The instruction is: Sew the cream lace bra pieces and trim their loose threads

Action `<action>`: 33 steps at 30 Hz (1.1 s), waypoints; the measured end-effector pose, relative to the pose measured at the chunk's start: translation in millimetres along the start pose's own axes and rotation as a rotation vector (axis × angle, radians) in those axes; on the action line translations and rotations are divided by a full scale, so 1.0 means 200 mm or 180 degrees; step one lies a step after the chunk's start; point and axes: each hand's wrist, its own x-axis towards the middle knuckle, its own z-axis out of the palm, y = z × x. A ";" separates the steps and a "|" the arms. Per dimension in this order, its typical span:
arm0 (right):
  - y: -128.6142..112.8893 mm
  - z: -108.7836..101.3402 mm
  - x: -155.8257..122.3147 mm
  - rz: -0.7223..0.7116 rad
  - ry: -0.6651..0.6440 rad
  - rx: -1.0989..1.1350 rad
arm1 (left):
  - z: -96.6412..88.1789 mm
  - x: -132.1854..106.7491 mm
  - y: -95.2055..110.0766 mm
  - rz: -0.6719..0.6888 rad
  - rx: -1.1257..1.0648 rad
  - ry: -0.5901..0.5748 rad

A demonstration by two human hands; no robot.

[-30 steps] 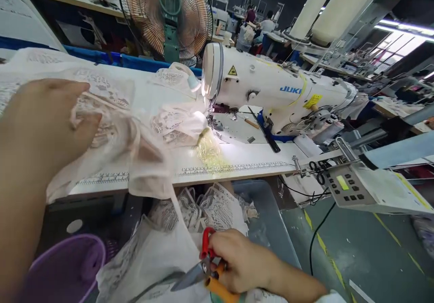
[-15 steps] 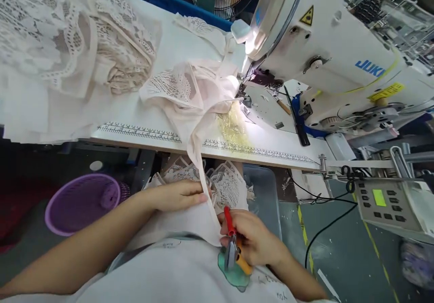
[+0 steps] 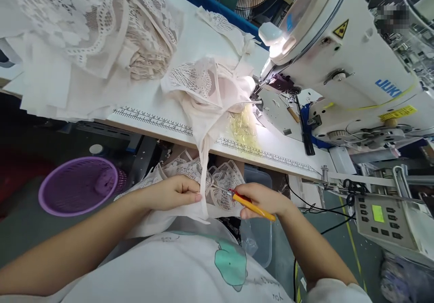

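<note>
Low in front of me, my left hand (image 3: pixel 174 193) is closed, pinching a pale strap (image 3: pixel 203 176) between thumb and fingers. The strap hangs from a whitish lace bra (image 3: pixel 200 90) lying on the sewing machine's table. My right hand (image 3: pixel 261 198) is wrapped round snips (image 3: pixel 254 207) with red and orange handles. Their thin metal tip points left, close beside the strap; whether it touches cannot be made out. Beneath both hands, more lace pieces (image 3: pixel 225 179) rest on my lap.
A JUKI sewing machine (image 3: pixel 369 59) stands at the right, its lamp lit, with a control box (image 3: pixel 379 217) below. Stacked lace pieces (image 3: pixel 149 36) cover the table's left side. A ruler strip (image 3: pixel 152 120) runs along its front. A purple basket (image 3: pixel 79 185) sits lower left.
My right hand has moved up and turned, so the snips now point left toward the strap. My left hand still pinches the strap, and the view has shifted slightly.
</note>
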 end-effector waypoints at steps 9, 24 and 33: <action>-0.15 -0.20 0.15 0.0149 -0.0365 -0.0603 | -0.01 -0.02 0.00 -0.0046 -0.0136 -0.0147; -0.10 0.08 0.17 -0.0311 0.1286 0.2530 | 0.02 -0.04 0.15 0.1244 0.1416 0.0470; -0.12 0.30 0.20 0.0144 0.1526 0.3062 | 0.05 0.05 0.12 0.1713 0.2389 0.0806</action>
